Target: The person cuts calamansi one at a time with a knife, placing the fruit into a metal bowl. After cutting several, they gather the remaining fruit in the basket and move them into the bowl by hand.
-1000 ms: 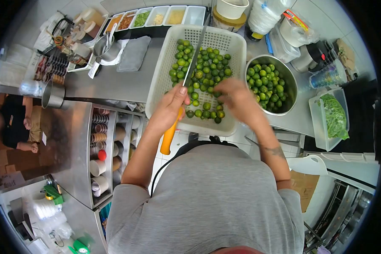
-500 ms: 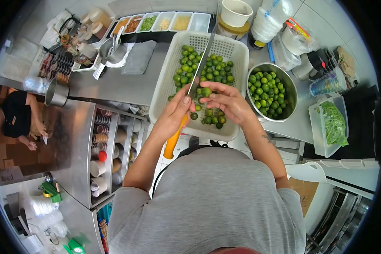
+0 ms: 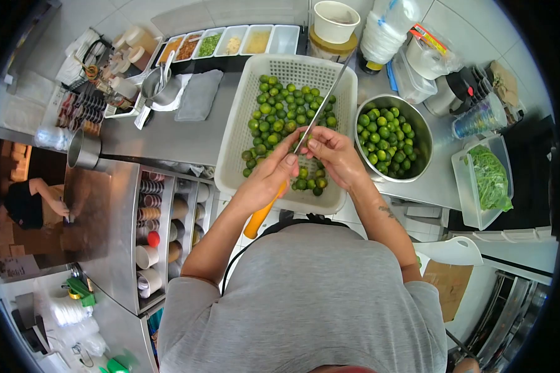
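Observation:
My left hand (image 3: 269, 176) is closed round a long knife (image 3: 325, 107) at the base of its blade, and the orange handle juts out below the hand. The blade points up and to the right. Against the blade, my right hand (image 3: 333, 155) pinches a small green lime, mostly hidden by the fingers. Both hands are above a white perforated plastic basket (image 3: 231, 140) holding many green limes (image 3: 280, 114). To the right of the basket stands a steel pot (image 3: 424, 163) filled with more limes (image 3: 386, 138).
Along the back sit white trays (image 3: 258, 40) of chopped ingredients. A grey cloth (image 3: 199, 94) and a small pot (image 3: 160, 88) lie on the left counter. Leafy greens (image 3: 488, 177) fill a clear tub at right. Another person (image 3: 26, 202) is at far left.
The knife blade has tilted further to the right. My right hand has come closer to my left hand, and the lime is now more covered by fingers. The head view has shifted slightly.

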A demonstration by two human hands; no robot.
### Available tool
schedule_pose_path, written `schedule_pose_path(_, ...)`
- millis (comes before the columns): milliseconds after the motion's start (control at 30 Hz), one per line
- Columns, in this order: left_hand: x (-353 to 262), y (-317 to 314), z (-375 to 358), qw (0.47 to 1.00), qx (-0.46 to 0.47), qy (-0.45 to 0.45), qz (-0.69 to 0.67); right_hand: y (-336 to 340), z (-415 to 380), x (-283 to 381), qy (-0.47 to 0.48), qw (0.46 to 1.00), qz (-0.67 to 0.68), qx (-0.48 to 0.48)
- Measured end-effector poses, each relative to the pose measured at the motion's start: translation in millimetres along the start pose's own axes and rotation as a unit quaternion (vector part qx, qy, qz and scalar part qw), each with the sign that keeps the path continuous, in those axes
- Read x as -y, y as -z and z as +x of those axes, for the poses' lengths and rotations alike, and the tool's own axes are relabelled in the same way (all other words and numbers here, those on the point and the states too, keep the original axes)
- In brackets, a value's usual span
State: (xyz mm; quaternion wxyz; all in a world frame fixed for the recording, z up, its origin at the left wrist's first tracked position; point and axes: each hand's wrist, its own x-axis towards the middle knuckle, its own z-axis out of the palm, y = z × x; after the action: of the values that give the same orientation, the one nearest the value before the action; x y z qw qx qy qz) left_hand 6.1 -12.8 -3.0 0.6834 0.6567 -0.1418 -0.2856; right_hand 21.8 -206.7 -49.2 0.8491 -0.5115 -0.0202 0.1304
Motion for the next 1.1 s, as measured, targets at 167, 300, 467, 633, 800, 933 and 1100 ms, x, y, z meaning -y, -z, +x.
schedule_pose_path(167,10,3,0,0.997,-0.038,-0.001,0.064,5,1,-2,-0.019,1.000,0.012,0.009)
schedule_pose_path(300,10,18,1,0.995,-0.062,0.025,0.076,3,-1,3,-0.001,0.999,0.034,0.021)
schedule_pose_path(467,-2,-3,-18,0.959,-0.069,-0.057,0.271,1,1,3,0.026,0.998,0.045,-0.021)
schedule_pose_path(633,6,-13,-24,0.941,-0.078,-0.080,0.318,-2,-1,0,0.044,0.996,0.028,-0.065)
schedule_pose_path(800,8,-23,-7,0.919,-0.105,-0.130,0.356,-4,-3,-3,0.058,0.995,-0.004,-0.076)
schedule_pose_path(933,-1,-26,5,0.929,-0.093,-0.098,0.344,-6,-8,0,0.071,0.993,-0.007,-0.089)
schedule_pose_path(1100,0,-27,16,0.934,-0.102,-0.109,0.325,-3,-11,-5,0.083,0.991,-0.041,-0.099)
